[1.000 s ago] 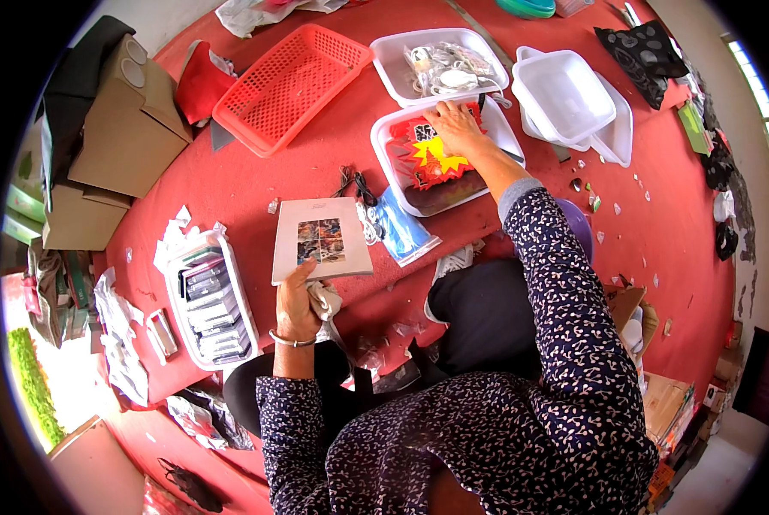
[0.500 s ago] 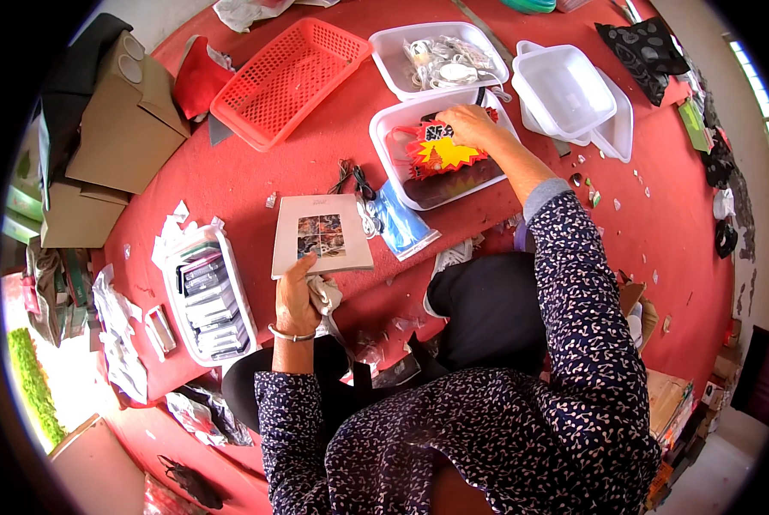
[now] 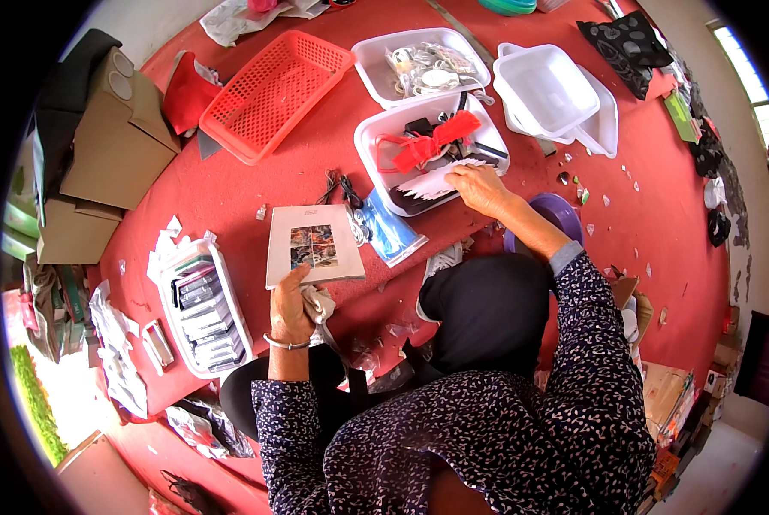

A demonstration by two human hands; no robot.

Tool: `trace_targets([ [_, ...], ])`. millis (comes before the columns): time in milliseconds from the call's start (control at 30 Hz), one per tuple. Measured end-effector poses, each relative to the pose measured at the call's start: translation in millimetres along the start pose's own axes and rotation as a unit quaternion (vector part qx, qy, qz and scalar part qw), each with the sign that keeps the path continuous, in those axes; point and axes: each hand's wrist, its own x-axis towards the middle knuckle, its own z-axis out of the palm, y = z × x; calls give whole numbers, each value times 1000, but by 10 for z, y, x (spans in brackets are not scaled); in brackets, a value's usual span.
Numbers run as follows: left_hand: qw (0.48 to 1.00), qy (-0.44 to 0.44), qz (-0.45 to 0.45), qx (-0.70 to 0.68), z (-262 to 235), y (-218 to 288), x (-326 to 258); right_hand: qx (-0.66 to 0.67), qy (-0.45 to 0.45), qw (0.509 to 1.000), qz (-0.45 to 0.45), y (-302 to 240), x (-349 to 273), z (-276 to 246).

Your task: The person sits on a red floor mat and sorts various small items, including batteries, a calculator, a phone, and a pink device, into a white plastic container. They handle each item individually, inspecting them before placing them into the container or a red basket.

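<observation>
In my left hand [image 3: 291, 311] is a pale book [image 3: 283, 245] with a grid of coloured pictures on its cover. My thumb lies on its lower edge, and a crumpled beige cloth [image 3: 318, 305] hangs beside that hand. My right hand [image 3: 480, 189] pinches a white card with a jagged edge [image 3: 431, 184] at the near side of a white plastic tub [image 3: 369, 142]. Inside this tub lie a bright red strap-like item [image 3: 436, 142] and several dark things, partly covered by the card.
Behind stands a white tub [image 3: 371, 73] with bagged cables, beside a red perforated basket [image 3: 273, 94]. Stacked white basins [image 3: 547, 90] are at right, a purple bowl [image 3: 564, 215] nearer. A blue packet [image 3: 390, 227] lies mid-table. At left sits a bin of slim boxes [image 3: 208, 309].
My right hand has come nearer, tilting the jagged card from its red and yellow face to its white back. The red strap-like item now shows. My left hand keeps the book.
</observation>
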Motion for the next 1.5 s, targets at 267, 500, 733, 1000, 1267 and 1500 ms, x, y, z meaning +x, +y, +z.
trace_targets([
  [267, 1000, -16, 0, 1, -78, -40, 51, -15, -49, 999, -16, 66, 129, -107],
  [500, 1000, -14, 0, 10, -48, -17, 25, -59, -112, 992, 29, 368, 783, -91],
  [733, 1000, -10, -11, 13, -111, -6, 7, -44, -251, 963, 88, 305, 1115, -155],
  [1000, 1000, -14, 2, -4, -67, 18, -56, -55, -108, 992, -23, 135, 404, -132],
  [1267, 1000, -22, 0, 5, -100, 4, -36, 1, 33, 999, -11, 84, -178, -373],
  [1500, 1000, 5, -9, 8, -59, 25, -74, 35, -19, 994, 102, 290, 63, -575],
])
